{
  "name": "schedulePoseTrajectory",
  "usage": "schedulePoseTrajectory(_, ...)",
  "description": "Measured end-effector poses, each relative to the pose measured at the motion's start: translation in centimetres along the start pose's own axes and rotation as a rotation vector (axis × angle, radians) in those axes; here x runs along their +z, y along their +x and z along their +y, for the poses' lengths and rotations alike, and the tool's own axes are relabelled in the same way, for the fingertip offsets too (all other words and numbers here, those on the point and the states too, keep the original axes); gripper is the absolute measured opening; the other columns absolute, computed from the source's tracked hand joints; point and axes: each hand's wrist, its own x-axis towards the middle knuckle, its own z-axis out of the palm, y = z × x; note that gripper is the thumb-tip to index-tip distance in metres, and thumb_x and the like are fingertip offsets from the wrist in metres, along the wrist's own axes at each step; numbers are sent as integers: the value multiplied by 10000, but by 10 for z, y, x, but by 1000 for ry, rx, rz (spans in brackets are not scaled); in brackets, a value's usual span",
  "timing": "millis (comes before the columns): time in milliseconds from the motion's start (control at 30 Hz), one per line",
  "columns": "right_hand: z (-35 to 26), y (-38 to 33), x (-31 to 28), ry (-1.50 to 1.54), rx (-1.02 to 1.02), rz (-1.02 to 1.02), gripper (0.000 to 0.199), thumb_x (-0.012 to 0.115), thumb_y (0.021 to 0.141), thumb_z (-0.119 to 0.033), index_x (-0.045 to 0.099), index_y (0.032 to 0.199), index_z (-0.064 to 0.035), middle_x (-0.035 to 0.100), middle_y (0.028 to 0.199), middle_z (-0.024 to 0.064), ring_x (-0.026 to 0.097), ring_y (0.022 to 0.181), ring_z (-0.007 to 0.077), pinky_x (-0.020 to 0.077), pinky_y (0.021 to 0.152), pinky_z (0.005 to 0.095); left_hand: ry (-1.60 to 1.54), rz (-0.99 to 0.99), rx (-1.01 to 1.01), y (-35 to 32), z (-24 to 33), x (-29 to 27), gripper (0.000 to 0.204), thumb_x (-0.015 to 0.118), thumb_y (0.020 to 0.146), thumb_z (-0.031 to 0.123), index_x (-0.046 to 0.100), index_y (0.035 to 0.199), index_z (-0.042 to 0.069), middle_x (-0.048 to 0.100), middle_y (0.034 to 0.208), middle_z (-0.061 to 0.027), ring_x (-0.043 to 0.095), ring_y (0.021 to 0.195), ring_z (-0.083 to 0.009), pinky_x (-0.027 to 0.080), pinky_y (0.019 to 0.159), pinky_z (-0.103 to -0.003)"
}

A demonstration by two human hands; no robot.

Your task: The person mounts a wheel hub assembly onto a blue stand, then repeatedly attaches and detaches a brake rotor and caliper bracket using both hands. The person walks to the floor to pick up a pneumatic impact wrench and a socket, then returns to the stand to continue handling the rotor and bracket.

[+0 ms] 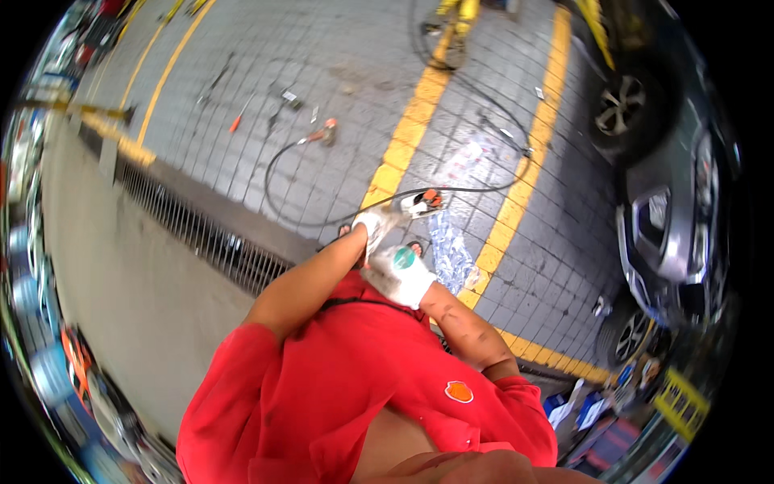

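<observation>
Outdoor paved floor (pixel 322 73) of grey square tiles, yellow painted lines (pixel 411 129) running top to bottom at centre and centre-right. A metal drain grate (pixel 201 230) cuts diagonally across the left half, plain concrete below it at left. Silver car (pixel 669 234) parked at the right edge, wheel at upper right. Open tile room in the upper middle, dotted with small tools, among them an orange-handled screwdriver (pixel 235 123) at upper left.

Both forearms come up from the red shirt (pixel 355 387) at the bottom and meet at frame centre. Both hands wear dirty white gloves. Left hand (pixel 372 224) sits higher, fingers curled round the grip of an air hose nozzle (pixel 423 202) with an orange tip, just right of it. Black hose (pixel 500 173) loops from the nozzle toward upper right and back round left. Right hand (pixel 401 274) is just below the left, closed on a small teal round object (pixel 404 258). Clear plastic wrapping (pixel 451 254) lies on the tiles right of the hands.
</observation>
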Motion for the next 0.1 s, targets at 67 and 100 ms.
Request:
schedulePoseTrajectory(67,-15,20,-20,-84,22,-169,250,678,959,-285,691,886,-46,699,830,192,701,829,407,542,749,509,-178,300,52,-33,31,-8,555,658,963,571,757,1249,106,737,1244,-203,684,1116,-263,471,1059,-423)
schedulePoseTrajectory(100,-22,30,-24,-86,-9,-225,244,687,951,-284,696,892,-48,705,846,204,707,867,413,546,771,508,-378,447,-151,-49,50,-14,650,709,897,673,770,1279,151,721,1247,-256,591,1345,-292,388,1152,-461)
